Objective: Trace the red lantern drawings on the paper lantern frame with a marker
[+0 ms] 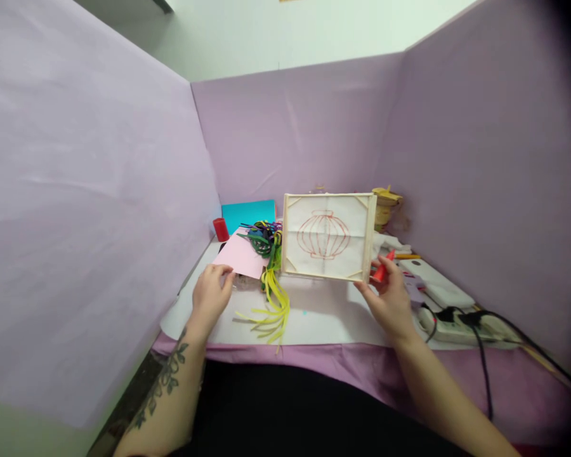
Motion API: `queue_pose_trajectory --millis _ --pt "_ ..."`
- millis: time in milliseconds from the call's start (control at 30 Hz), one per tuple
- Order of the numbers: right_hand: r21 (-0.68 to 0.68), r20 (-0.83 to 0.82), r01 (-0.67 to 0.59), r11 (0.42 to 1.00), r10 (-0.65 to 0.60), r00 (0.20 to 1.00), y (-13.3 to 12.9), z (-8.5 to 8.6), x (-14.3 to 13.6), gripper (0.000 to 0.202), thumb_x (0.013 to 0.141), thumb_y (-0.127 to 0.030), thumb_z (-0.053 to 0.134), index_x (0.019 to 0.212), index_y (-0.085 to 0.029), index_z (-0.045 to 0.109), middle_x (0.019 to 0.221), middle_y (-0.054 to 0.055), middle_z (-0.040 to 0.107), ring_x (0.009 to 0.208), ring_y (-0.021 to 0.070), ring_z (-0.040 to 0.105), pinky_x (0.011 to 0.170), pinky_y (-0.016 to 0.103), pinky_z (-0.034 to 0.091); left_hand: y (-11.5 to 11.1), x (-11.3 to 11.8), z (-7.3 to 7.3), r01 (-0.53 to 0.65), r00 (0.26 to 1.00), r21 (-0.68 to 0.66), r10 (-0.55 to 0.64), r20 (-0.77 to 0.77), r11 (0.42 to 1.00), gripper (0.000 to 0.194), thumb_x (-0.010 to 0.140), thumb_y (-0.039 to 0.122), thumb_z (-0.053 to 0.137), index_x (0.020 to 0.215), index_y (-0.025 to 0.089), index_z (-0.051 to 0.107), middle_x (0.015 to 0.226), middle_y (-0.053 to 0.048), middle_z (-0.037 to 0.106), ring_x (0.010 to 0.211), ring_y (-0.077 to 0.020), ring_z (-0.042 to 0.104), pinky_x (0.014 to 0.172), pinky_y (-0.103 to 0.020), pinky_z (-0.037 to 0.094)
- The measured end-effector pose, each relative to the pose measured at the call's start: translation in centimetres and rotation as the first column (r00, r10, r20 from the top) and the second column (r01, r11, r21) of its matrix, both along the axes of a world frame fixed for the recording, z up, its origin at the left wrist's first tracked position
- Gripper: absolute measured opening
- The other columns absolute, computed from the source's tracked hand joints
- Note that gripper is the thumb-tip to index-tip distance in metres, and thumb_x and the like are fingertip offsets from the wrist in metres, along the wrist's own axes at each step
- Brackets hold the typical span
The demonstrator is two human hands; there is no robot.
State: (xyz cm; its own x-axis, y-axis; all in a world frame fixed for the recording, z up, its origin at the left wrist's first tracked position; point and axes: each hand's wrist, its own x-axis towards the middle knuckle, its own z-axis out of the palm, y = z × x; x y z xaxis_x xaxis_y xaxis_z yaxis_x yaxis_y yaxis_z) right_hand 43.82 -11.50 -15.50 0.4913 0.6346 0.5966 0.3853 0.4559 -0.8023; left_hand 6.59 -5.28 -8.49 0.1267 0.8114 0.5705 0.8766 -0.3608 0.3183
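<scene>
My right hand [390, 301] grips the lower right corner of a pale wooden frame [370, 238], held upright above the table. White paper or cloth [309, 263] fills the frame, with a round ribbed lantern drawn on it in red. A red marker-like thing [382, 269] is tucked among the same hand's fingers. To the left, my left hand [212, 293] has its fingertips drawn together at the near edge of a pink sheet of paper [242, 252]. Beside that sheet lies a bundle of green, purple and dark strips [264, 241], with yellow strips [278, 304] trailing toward me.
A red cylinder [221, 229] and a blue sheet [254, 212] stand at the back left. On the right are a white box-like item [440, 285], a power strip [471, 327] with black cables, and a yellowish object [385, 206]. Lilac panels [295, 133] enclose the table.
</scene>
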Motion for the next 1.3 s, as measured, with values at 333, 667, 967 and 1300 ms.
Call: queue_pose_trajectory --millis 333,667,967,1300 --pt "-0.014 -0.036 -0.071 0.997 0.071 0.997 -0.9 0.4 1.2 0.073 0.071 -0.035 0.077 0.134 -0.025 0.042 0.121 0.012 0.056 0.105 0.0233 0.062 0.095 0.048 0.051 4.2 9.9 2.2 0.105 0.834 -0.317 -0.257 -0.489 0.943 0.03 0.087 0.038 0.053 0.094 0.015 0.071 0.103 -0.015 0.066 0.1 -0.0284 0.06 0.08 -0.035 0.047" --pt "-0.109 -0.013 -0.046 0.993 0.045 0.999 -1.8 -1.1 1.0 0.069 0.075 -0.036 0.073 0.136 -0.025 0.042 0.125 0.013 0.054 0.112 0.025 0.059 0.096 0.048 0.052 8.7 9.8 4.6 0.09 0.921 -0.414 -0.235 -0.312 0.906 0.018 0.08 0.026 0.058 0.076 0.013 0.07 0.074 -0.009 0.068 0.071 -0.0208 0.063 0.063 -0.028 0.045" --pt "-0.135 -0.028 -0.035 0.99 0.031 0.999 -2.0 -1.2 0.5 0.067 0.076 -0.036 0.071 0.135 -0.028 0.042 0.123 0.01 0.052 0.112 0.0237 0.056 0.095 0.047 0.053 16.2 6.3 14.2 0.095 0.984 -0.044 -0.087 0.156 0.995 0.036 0.098 0.034 0.038 0.117 0.007 0.054 0.1 -0.003 0.063 0.085 -0.0114 0.052 0.077 -0.026 0.042" --pt "-0.159 -0.003 -0.037 0.987 0.037 0.999 -1.8 -1.5 0.8 0.067 0.076 -0.038 0.07 0.135 -0.028 0.041 0.123 0.01 0.052 0.111 0.0245 0.056 0.095 0.049 0.053 14.5 6.3 5.6 0.054 0.997 -0.266 -0.067 -0.039 0.963 0.038 0.08 0.037 0.061 0.111 0.015 0.063 0.096 -0.012 0.067 0.086 -0.0259 0.061 0.074 -0.037 0.046"
